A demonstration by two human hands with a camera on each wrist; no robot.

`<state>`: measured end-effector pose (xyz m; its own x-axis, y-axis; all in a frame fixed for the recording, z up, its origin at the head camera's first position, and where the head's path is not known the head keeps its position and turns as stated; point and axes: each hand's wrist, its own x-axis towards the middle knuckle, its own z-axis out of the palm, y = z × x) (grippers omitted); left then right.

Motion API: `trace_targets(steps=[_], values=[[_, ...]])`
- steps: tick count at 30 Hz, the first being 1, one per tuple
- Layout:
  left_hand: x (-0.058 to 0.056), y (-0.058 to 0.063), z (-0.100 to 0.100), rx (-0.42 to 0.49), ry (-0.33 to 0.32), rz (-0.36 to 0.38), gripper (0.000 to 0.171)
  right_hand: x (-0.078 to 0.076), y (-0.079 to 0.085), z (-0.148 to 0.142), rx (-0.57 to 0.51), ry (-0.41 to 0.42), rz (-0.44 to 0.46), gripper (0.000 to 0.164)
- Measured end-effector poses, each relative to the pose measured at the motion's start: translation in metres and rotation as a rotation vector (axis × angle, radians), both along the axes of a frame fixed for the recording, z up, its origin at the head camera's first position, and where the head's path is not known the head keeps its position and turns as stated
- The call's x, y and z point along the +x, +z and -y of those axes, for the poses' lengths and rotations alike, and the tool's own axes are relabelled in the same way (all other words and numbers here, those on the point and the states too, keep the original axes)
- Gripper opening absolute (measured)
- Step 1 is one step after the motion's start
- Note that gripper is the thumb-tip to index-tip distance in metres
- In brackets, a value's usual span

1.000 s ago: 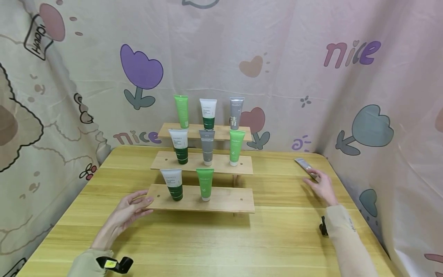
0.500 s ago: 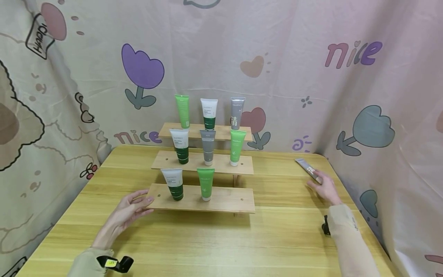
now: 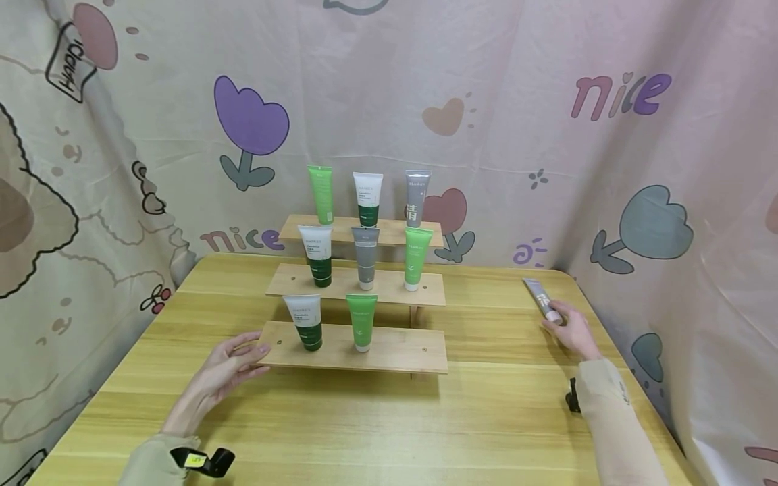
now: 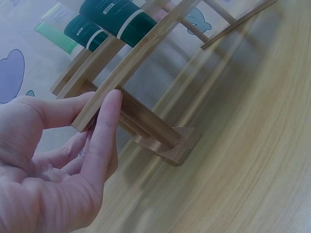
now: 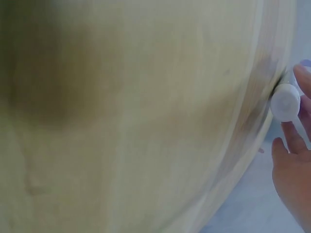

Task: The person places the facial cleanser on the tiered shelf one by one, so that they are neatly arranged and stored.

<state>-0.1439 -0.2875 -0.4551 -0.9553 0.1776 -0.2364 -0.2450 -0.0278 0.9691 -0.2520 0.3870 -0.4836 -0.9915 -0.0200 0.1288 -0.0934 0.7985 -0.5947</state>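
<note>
My left hand [image 3: 227, 368] pinches the left end of the lowest board of a three-step wooden display stand [image 3: 389, 361]. The left wrist view shows thumb and fingers on either side of that board [image 4: 104, 94]. At the far right, my right hand [image 3: 573, 332] holds a grey squeeze tube [image 3: 539, 297] by its white-cap end, thumb on one side and fingers on the other. Its flat end points away from me, low over the table. In the right wrist view the white cap [image 5: 285, 103] shows beside the fingers.
On the lowest step stand a white-and-green tube [image 3: 306, 324] and a green tube [image 3: 362, 322]. The middle step bears three tubes, with a grey one [image 3: 366, 258] in the centre. Three more stand on top. A printed curtain [image 3: 498, 148] hangs behind the wooden table [image 3: 389, 432].
My right hand has shifted slightly right. The grey tube has turned, so its printed face shows and it points more directly away from me. The left hand stays on the stand.
</note>
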Motion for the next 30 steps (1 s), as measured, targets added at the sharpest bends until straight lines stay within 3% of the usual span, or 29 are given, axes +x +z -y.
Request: trace_targets(steps=[19,30], values=[[-0.001,-0.001,0.0,0.009,-0.004,0.005,0.077,-0.001,-0.002,0.01,0.013,-0.053,-0.156,0.026],[0.0,0.0,0.0,-0.002,-0.008,-0.005,0.076,-0.001,0.003,0.017,-0.009,-0.103,-0.135,0.015]])
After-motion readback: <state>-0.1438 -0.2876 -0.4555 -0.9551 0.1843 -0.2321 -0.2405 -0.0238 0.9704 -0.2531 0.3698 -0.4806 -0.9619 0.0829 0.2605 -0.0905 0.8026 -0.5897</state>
